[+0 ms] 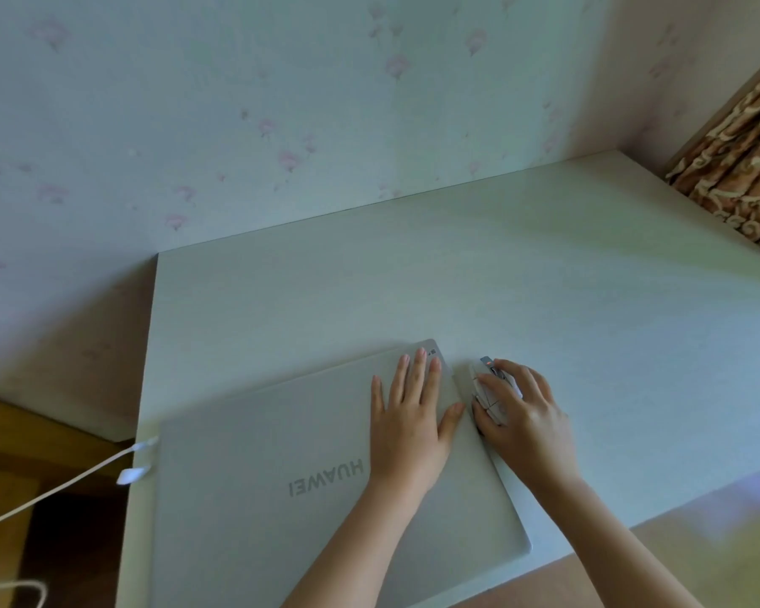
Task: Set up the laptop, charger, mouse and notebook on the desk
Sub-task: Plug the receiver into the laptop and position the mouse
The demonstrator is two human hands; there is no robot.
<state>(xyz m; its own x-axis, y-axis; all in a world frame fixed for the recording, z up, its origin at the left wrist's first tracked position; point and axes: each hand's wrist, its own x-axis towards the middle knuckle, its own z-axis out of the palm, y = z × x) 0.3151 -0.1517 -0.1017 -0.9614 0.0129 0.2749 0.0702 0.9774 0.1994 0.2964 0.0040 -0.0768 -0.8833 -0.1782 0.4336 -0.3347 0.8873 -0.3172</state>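
White mouse (494, 390) cupped under right hand (525, 416), just right of closed laptop (308, 480) on desk (545, 278); left hand (411, 416) flat, gripping nothing, on laptop lid; charger cable (62, 484) plugged at laptop's left edge; best to set mouse clear of lid before opening.

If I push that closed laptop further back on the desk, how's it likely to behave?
The laptop looks like a thin, rigid slab lying flat, so it should probably slide as one piece without tipping. The desk looks smooth, so it may glide easily. The white cable at its left edge could drag or tug.
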